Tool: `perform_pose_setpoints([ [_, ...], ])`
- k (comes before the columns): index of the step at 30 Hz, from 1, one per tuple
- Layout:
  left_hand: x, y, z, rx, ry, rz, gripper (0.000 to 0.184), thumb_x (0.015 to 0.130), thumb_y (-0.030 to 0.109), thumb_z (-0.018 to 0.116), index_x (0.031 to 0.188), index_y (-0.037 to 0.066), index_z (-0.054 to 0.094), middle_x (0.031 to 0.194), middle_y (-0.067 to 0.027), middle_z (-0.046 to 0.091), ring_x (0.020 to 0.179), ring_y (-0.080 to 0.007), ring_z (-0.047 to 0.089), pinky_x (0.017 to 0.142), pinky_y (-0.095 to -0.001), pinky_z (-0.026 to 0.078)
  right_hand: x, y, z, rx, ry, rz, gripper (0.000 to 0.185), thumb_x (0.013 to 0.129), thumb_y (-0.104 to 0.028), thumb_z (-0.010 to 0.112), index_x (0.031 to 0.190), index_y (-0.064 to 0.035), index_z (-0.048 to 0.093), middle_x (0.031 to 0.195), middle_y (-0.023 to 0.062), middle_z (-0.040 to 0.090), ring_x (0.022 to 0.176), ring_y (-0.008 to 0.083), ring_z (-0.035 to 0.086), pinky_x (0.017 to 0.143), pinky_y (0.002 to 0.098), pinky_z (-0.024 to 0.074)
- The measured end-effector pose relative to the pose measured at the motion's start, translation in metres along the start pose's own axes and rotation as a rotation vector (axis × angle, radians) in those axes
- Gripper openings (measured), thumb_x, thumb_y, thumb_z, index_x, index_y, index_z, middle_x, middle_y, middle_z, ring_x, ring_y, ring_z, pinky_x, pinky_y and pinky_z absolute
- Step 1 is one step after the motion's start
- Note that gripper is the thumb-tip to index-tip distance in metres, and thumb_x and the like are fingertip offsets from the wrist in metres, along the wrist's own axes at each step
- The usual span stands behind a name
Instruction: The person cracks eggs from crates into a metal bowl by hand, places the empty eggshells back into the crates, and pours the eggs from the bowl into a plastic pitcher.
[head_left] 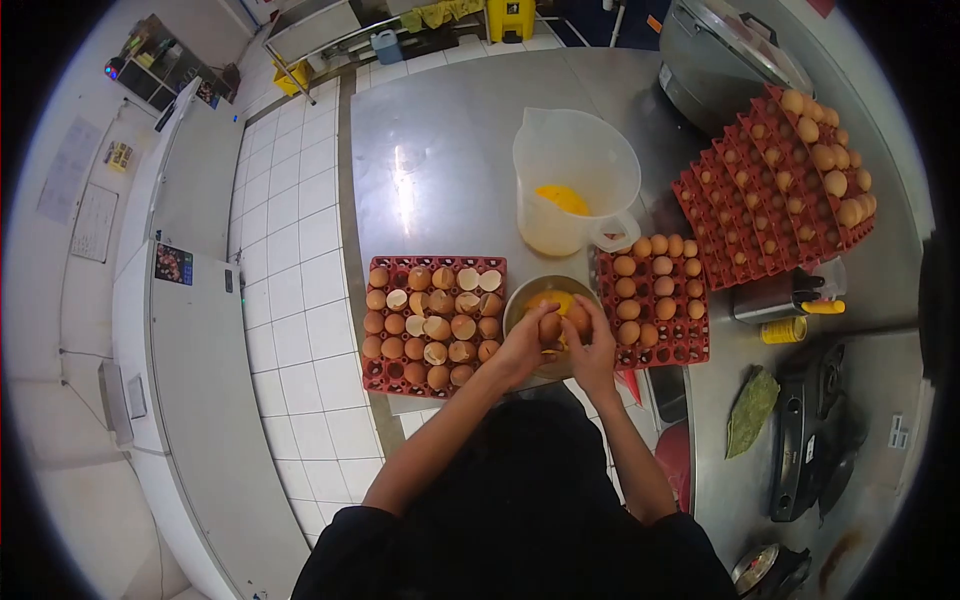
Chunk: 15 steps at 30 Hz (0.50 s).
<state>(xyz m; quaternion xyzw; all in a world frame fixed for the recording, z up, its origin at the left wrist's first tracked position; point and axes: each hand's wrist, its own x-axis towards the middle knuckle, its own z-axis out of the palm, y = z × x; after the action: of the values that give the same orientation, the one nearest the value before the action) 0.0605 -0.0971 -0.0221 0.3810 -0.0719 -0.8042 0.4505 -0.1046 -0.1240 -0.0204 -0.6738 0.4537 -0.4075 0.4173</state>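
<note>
I stand at a shiny grey metal tabletop (pixel 450 120), with a white square-tiled floor (pixel 310 190) to its left and tall pale grey cabinets (pixel 190 340) beyond that. On the far floor stands a blue plastic jug (pixel 387 46). Far right on the tabletop sits a large lidded metal pot (pixel 690 80); near right, a crumpled green cloth (pixel 752 410) lies beside a black stove (pixel 795 440).

I count two red plastic egg trays laid flat: a left tray (pixel 375 383) filled mostly with brown shells, several showing white insides, and a right tray (pixel 690 352) with about fifteen brown eggs (pixel 664 286). Farther right leans one tall stack of red trays (pixel 735 235) bearing more eggs. There is one translucent plastic pitcher (pixel 612 170) with yellow egg in it, and one round metal bowl (pixel 514 300) between the two flat trays, yellow yolk (pixel 545 299) inside.

Both my forearms reach forward, converging over the bowl. My left hand (pixel 522 348) curls round one brown eggshell (pixel 549 327); my right hand (pixel 594 342) grips another brown shell (pixel 578 318) close beside it, fingers bent. I cannot tell whether either is whole.
</note>
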Motion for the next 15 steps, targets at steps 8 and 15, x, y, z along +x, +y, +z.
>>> perform_pose_setpoints([
  [8, 0.019, -0.014, -0.029, 0.13, 0.12, 0.139, 0.051, 0.101, 0.01, 0.071, 0.147, 0.005, 0.048, 0.131, -0.0108, 0.063, 0.112, -0.0208, 0.067, 0.089, -0.036, 0.059, -0.002, 0.029, -0.019, 0.221, -0.205, 0.388, 0.044, 0.097, -0.014, 0.077, 0.138, -0.006, 0.063, 0.117, 0.0082, 0.069, 0.101, 0.014, 0.07, 0.085, 0.0273, 0.0566],
  [15, -0.001, 0.004, -0.023, 0.873, 0.102, 0.372, 0.054, 0.094, 0.021, 0.077, 0.143, 0.0, 0.066, 0.117, -0.0173, 0.077, 0.097, -0.0202, 0.076, 0.085, -0.0359, 0.062, -0.003, 0.023, -0.016, 0.009, -0.25, 0.299, 0.046, 0.092, -0.024, 0.082, 0.131, -0.0002, 0.072, 0.12, 0.0182, 0.077, 0.106, 0.0233, 0.075, 0.094, 0.0354, 0.0582],
])
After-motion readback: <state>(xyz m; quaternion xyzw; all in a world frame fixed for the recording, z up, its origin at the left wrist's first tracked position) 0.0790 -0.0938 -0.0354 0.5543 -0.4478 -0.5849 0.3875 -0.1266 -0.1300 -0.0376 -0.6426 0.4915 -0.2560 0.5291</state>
